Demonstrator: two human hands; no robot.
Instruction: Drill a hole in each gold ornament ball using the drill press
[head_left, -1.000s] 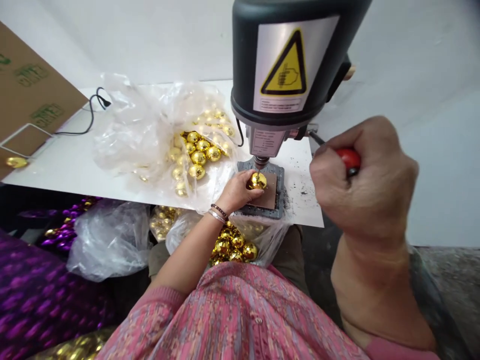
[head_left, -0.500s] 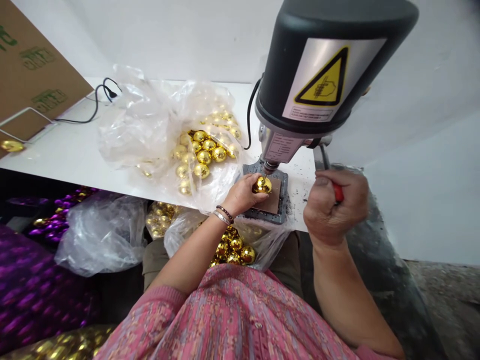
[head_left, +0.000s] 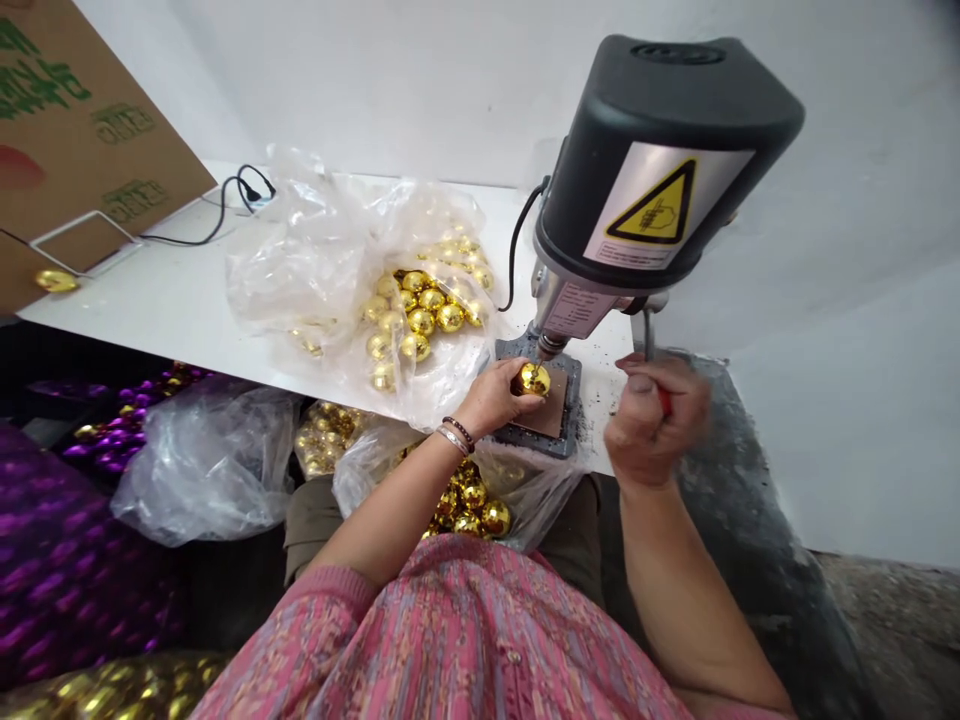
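Between the thumb and fingers of my left hand [head_left: 495, 398] is a shiny gold ball [head_left: 535, 380]. It sits over a brown pad [head_left: 550, 412] on the grey base [head_left: 574, 385] of a drill press [head_left: 649, 190]. Directly above the ball is the drill chuck [head_left: 550, 345]; whether the bit is inside the ball, I cannot tell. My right hand [head_left: 652, 425] is wrapped round the red-tipped lever [head_left: 665, 402] at the press's right side, slightly blurred. The fingers hide most of the lever's grip.
A clear plastic bag [head_left: 300, 260] with gold balls [head_left: 421, 320] lies on the white table [head_left: 172, 330]. Another bag of gold balls [head_left: 469, 497] rests at my lap. A cardboard box [head_left: 90, 150], a black cable [head_left: 195, 240] and dark shavings surround the work area. Purple balls [head_left: 112, 440] are lower left.
The view has shifted, so the press appears lower and more of its top shows. My right hand and the lever have turned slightly. My left hand still holds the ball under the chuck.
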